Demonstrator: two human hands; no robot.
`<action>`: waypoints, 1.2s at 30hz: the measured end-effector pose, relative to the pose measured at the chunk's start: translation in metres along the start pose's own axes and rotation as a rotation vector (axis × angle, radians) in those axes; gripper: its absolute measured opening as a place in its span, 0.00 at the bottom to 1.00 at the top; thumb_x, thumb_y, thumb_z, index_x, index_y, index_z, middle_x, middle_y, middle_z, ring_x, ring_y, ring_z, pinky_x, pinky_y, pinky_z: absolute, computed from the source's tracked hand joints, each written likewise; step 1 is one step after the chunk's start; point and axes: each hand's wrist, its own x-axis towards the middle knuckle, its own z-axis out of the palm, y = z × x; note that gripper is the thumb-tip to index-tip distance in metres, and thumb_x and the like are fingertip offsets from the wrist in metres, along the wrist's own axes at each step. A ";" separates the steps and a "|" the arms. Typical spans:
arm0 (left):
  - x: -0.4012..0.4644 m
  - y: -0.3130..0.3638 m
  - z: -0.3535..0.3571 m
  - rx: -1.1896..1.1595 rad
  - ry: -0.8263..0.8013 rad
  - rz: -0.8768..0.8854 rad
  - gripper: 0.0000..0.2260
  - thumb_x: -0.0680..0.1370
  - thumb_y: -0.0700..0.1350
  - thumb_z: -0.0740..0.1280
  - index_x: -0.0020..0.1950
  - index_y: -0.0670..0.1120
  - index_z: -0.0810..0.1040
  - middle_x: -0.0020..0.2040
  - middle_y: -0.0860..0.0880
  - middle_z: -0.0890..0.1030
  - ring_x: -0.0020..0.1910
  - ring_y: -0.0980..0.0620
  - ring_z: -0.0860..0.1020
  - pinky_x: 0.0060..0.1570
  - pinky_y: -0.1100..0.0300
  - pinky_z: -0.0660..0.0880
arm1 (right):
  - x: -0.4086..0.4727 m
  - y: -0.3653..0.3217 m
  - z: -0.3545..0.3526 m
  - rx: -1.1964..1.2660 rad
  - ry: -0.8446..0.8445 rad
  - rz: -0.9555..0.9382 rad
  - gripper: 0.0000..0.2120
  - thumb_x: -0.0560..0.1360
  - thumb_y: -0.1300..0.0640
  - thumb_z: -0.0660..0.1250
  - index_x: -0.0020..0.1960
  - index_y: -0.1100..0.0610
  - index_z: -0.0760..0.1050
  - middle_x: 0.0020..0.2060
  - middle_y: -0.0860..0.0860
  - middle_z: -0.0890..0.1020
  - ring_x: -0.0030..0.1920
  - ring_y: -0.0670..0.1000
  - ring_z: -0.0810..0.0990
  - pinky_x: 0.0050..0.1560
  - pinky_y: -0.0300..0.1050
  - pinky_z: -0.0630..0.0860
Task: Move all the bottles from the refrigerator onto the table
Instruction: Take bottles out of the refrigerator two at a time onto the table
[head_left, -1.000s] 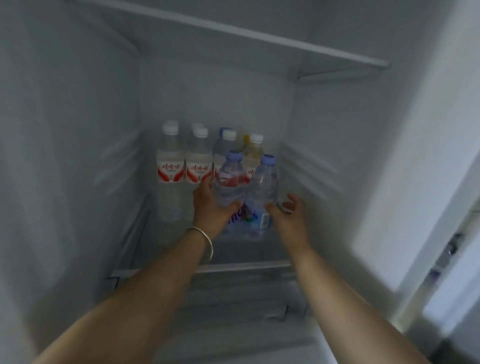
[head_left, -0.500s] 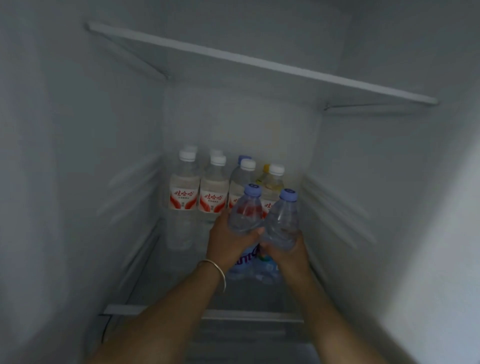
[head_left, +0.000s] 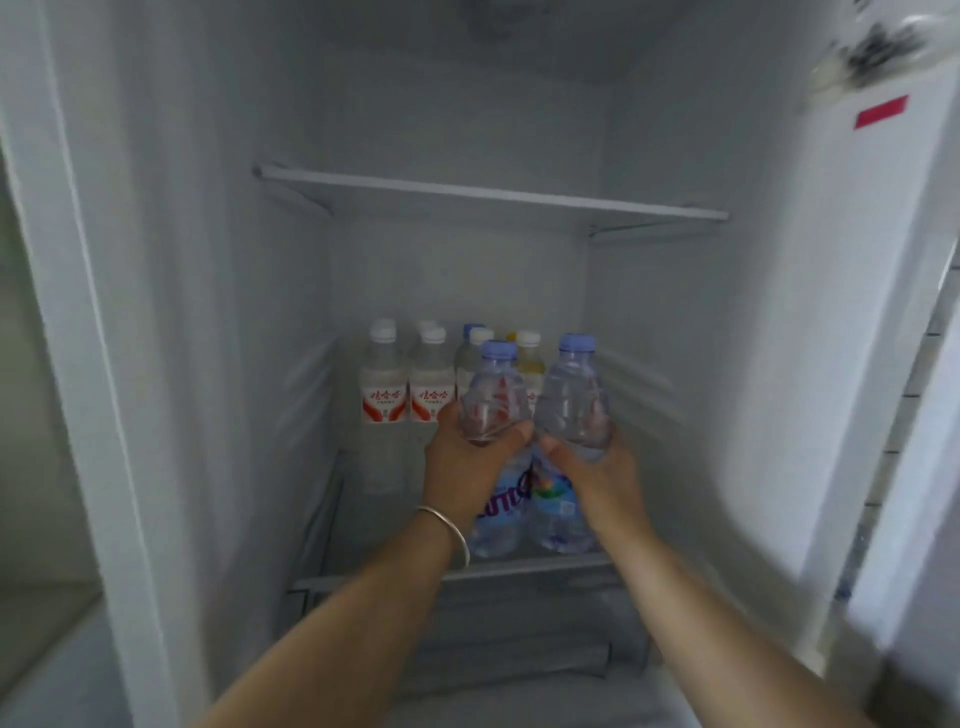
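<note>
Inside the open refrigerator, my left hand (head_left: 470, 462) grips a clear bottle with a blue cap (head_left: 494, 395). My right hand (head_left: 597, 467) grips a second blue-capped clear bottle (head_left: 571, 389) right beside it. Both bottles stand upright near the front of the glass shelf (head_left: 550, 564), their bases at its edge. Behind them stand several more bottles: two white-capped ones with red labels (head_left: 383, 384) (head_left: 430, 389), another white-capped one (head_left: 470, 353) and a yellowish one (head_left: 530, 358), partly hidden by the held bottles.
An upper glass shelf (head_left: 493, 195) spans the compartment above the bottles. The refrigerator's left wall (head_left: 171, 364) and right wall (head_left: 675, 338) close in the space. A drawer (head_left: 509, 639) sits under the bottle shelf. The door edge (head_left: 883, 312) stands at the right.
My right hand, open beside the right bottle a second ago, has closed round it. Both held bottles have come forward to the shelf's front, and the view has pulled back.
</note>
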 end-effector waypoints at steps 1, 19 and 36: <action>-0.011 0.007 -0.004 -0.005 -0.025 -0.003 0.19 0.67 0.49 0.76 0.55 0.46 0.77 0.45 0.55 0.82 0.41 0.61 0.80 0.39 0.72 0.75 | -0.014 -0.009 -0.004 0.013 0.028 -0.007 0.15 0.69 0.59 0.75 0.53 0.61 0.77 0.43 0.51 0.84 0.39 0.39 0.83 0.39 0.32 0.78; -0.303 0.072 -0.011 -0.072 -0.540 -0.242 0.20 0.65 0.55 0.76 0.51 0.47 0.77 0.45 0.49 0.84 0.41 0.51 0.83 0.44 0.56 0.79 | -0.351 -0.111 -0.135 -0.107 0.512 0.276 0.03 0.73 0.58 0.69 0.41 0.54 0.77 0.35 0.53 0.83 0.30 0.47 0.83 0.34 0.40 0.80; -0.628 0.183 0.176 -0.160 -0.853 -0.293 0.23 0.63 0.59 0.75 0.49 0.48 0.75 0.43 0.50 0.83 0.41 0.50 0.83 0.45 0.53 0.80 | -0.649 -0.197 -0.426 -0.146 0.835 0.338 0.25 0.49 0.44 0.74 0.41 0.55 0.78 0.34 0.52 0.82 0.36 0.56 0.81 0.46 0.52 0.79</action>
